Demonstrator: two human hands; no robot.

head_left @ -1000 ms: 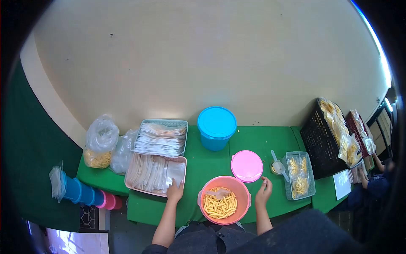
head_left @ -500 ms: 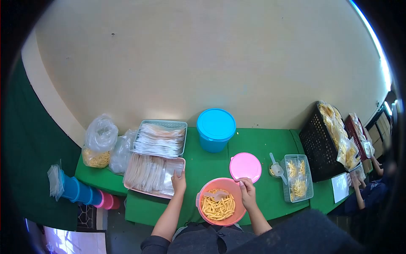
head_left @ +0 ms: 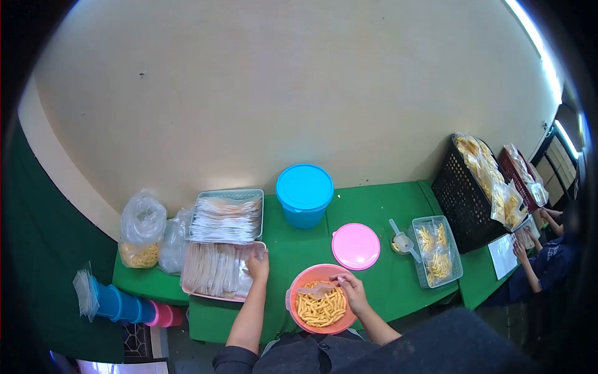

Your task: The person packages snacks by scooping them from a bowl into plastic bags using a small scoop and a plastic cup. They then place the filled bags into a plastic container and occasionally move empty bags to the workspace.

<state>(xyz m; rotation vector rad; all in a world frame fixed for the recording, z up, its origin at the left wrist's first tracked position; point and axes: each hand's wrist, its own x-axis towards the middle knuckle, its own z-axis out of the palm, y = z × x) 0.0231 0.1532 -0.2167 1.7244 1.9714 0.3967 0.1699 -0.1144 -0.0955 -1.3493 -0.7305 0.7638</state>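
Below me stands a salmon-pink tub holding yellow stick-shaped snacks. A translucent scoop lies over the snacks. My right hand is at the tub's right rim, fingers closed at the scoop's handle end, which they partly cover. To the left, my left hand reaches into the right end of a pale pink tray packed with clear plastic bags. Its fingers are bent at the bags there; the grip itself is partly hidden. A pink round lid lies beyond the tub.
Behind the tray is a light-blue basket of stacked packets. A lidded blue bucket stands mid-table. Rightward are a clear basket of bagged snacks, a second scoop and a black crate. Another person's hands work at far right.
My right hand has come from the lid's edge down to the scoop in the tub. My left hand has stayed at the bags, its fingers now more bent. The view has shifted slightly.
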